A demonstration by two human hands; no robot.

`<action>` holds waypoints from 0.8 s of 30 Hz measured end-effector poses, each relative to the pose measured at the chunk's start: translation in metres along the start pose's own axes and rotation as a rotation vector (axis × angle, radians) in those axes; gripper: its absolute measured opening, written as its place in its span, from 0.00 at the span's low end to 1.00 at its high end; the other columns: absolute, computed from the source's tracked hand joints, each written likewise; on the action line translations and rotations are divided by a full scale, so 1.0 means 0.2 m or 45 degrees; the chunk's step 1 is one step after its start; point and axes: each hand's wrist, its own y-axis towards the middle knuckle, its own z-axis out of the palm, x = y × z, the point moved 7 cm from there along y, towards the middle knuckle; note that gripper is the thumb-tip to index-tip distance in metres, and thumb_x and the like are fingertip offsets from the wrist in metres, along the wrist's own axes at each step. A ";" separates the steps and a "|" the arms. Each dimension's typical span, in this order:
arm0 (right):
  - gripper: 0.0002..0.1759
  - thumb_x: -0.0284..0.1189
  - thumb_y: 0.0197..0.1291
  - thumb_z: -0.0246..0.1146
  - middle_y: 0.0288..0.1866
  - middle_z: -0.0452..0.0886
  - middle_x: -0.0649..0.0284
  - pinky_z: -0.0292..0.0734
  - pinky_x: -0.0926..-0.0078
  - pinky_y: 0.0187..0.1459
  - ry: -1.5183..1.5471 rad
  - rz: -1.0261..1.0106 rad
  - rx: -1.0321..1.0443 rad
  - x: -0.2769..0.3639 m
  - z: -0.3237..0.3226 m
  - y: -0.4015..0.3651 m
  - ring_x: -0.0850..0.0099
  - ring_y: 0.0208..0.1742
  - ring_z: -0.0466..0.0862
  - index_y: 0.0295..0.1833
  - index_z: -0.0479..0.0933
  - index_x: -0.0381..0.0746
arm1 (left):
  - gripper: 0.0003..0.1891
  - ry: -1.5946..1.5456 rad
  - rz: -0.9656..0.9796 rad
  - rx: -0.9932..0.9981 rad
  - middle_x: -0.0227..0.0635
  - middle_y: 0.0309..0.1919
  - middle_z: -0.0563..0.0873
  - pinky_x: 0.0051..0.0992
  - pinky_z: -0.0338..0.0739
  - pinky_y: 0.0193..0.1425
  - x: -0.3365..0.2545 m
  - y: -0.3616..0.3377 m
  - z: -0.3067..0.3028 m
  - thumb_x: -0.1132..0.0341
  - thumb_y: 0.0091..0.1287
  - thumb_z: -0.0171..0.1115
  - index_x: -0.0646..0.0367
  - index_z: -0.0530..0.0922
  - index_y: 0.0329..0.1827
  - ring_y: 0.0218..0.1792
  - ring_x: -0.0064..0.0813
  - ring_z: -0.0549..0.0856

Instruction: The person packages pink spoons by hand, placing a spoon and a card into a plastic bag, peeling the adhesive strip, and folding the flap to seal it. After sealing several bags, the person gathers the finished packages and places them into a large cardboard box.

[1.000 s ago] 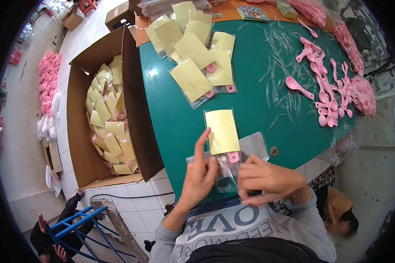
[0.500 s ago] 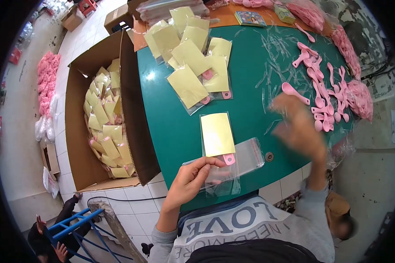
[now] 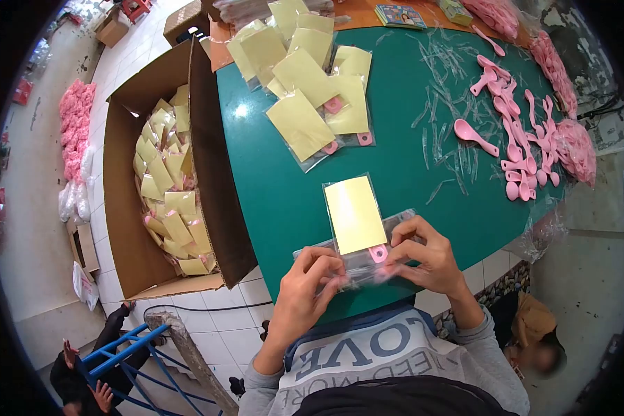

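On the green table in front of me lies a clear plastic bag (image 3: 359,266) with a pale yellow card (image 3: 356,215) in it. A pink spoon handle (image 3: 378,254) with a hole pokes out below the card; the rest of that spoon is hidden. My left hand (image 3: 310,281) is closed, pinching the near left part of the bag. Opposite it, my right hand (image 3: 426,258) pinches the near right part, beside the spoon handle. More clear plastic lies flat beneath this bag, partly covered by my hands.
Bagged yellow cards (image 3: 301,125) are piled at the far left of the green table (image 3: 402,166). Loose pink spoons (image 3: 509,132) and clear plastic strips (image 3: 440,104) lie to the right. A cardboard box (image 3: 218,201) of packed bags stands left. Other people sit nearby.
My right hand has come down from near the spoons to the bag and now grips its near edge. My left hand has shifted slightly right and down, its fingers now bent.
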 end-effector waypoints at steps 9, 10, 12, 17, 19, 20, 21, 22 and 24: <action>0.06 0.24 0.60 0.63 0.40 0.74 0.64 0.80 0.81 0.40 0.885 0.568 -0.058 -0.13 0.10 -0.05 0.77 0.40 0.80 0.40 0.75 0.34 | 0.08 -0.299 -0.062 -0.104 0.36 0.38 0.80 0.23 0.84 0.42 0.07 -0.02 0.04 0.79 0.58 0.65 0.69 0.76 0.38 0.36 0.24 0.85; 0.06 0.23 0.61 0.62 0.40 0.75 0.63 0.80 0.81 0.40 0.991 0.661 -0.044 -0.13 0.11 -0.07 0.77 0.40 0.80 0.40 0.75 0.33 | 0.08 -0.325 -0.087 -0.118 0.35 0.37 0.80 0.23 0.84 0.42 0.07 -0.02 0.05 0.79 0.58 0.65 0.68 0.76 0.38 0.36 0.23 0.85; 0.05 0.22 0.62 0.61 0.38 0.76 0.62 0.81 0.81 0.39 0.986 0.689 -0.141 -0.14 0.12 -0.08 0.78 0.38 0.81 0.41 0.74 0.31 | 0.08 -0.376 -0.136 -0.144 0.35 0.36 0.80 0.21 0.83 0.43 0.09 -0.03 0.06 0.79 0.58 0.65 0.67 0.76 0.38 0.36 0.22 0.85; 0.06 0.20 0.62 0.60 0.36 0.79 0.60 0.81 0.82 0.34 0.917 0.739 -0.320 -0.14 0.12 -0.07 0.78 0.34 0.82 0.40 0.71 0.30 | 0.08 -0.519 -0.273 -0.248 0.34 0.36 0.80 0.19 0.82 0.42 0.14 -0.05 0.08 0.79 0.59 0.65 0.68 0.76 0.38 0.36 0.20 0.83; 0.06 0.19 0.61 0.61 0.36 0.79 0.60 0.82 0.83 0.33 0.903 0.755 -0.371 -0.14 0.12 -0.06 0.78 0.32 0.82 0.40 0.70 0.30 | 0.09 -0.601 -0.323 -0.307 0.34 0.37 0.80 0.19 0.82 0.41 0.14 -0.06 0.09 0.79 0.60 0.64 0.68 0.74 0.40 0.37 0.20 0.83; 0.06 0.19 0.61 0.61 0.36 0.79 0.59 0.82 0.83 0.33 0.902 0.751 -0.391 -0.14 0.11 -0.06 0.78 0.33 0.82 0.40 0.69 0.31 | 0.09 -0.639 -0.318 -0.361 0.35 0.38 0.80 0.18 0.81 0.40 0.13 -0.06 0.09 0.79 0.60 0.63 0.68 0.73 0.42 0.37 0.19 0.83; 0.06 0.19 0.61 0.61 0.36 0.79 0.59 0.82 0.83 0.33 0.902 0.745 -0.410 -0.13 0.11 -0.05 0.78 0.33 0.83 0.39 0.69 0.31 | 0.10 -0.676 -0.313 -0.416 0.35 0.38 0.80 0.18 0.81 0.40 0.13 -0.07 0.08 0.80 0.61 0.63 0.68 0.73 0.44 0.37 0.19 0.83; 0.07 0.18 0.61 0.61 0.36 0.79 0.59 0.82 0.83 0.33 0.902 0.738 -0.430 -0.13 0.11 -0.05 0.78 0.33 0.83 0.39 0.68 0.31 | 0.11 -0.683 -0.299 -0.404 0.36 0.39 0.80 0.18 0.81 0.39 0.14 -0.07 0.08 0.80 0.61 0.62 0.68 0.72 0.45 0.37 0.19 0.83; 0.07 0.18 0.61 0.60 0.36 0.78 0.59 0.82 0.83 0.33 0.876 0.708 -0.432 -0.13 0.12 -0.05 0.78 0.33 0.83 0.41 0.69 0.31 | 0.14 -0.697 -0.269 -0.379 0.37 0.39 0.79 0.18 0.81 0.38 0.15 -0.08 0.09 0.80 0.61 0.62 0.67 0.70 0.48 0.37 0.19 0.82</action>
